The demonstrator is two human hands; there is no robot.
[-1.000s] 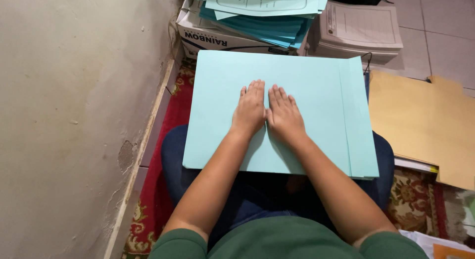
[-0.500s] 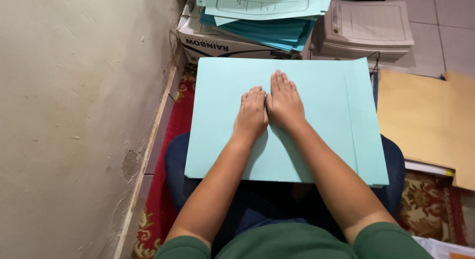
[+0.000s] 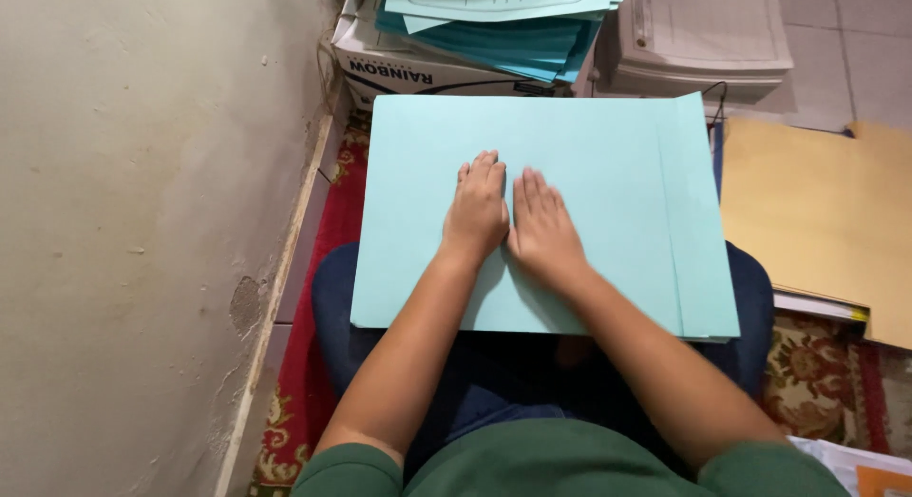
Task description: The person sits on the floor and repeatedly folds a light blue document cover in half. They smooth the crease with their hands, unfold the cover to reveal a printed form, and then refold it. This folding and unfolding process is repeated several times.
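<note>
A seated person presses the left hand (image 3: 478,208) and right hand (image 3: 541,223) flat, fingers together, gripping nothing, on a pale green folder (image 3: 608,164) lying across the lap. Even pressure from both palms, worked outward from the middle, would likely smooth it best.

Both hands are flat, palms down, side by side on a big light blue folder (image 3: 589,164) that sits across the person's lap. Left hand (image 3: 478,210) and right hand (image 3: 541,226) are touching along the inner edges, fingers straight and pointing away from the body, pretty much dead center on the folder. Just past the folder's far edge there's a cardboard box (image 3: 408,74) with a stack of teal and light blue folders (image 3: 513,22) on top, and a pile of white papers (image 3: 708,36) next to it. Tan folders (image 3: 817,212) lie off to the right on the floor. Red patterned rug (image 3: 318,316) underneath, plain wall (image 3: 133,221) on the left.
</note>
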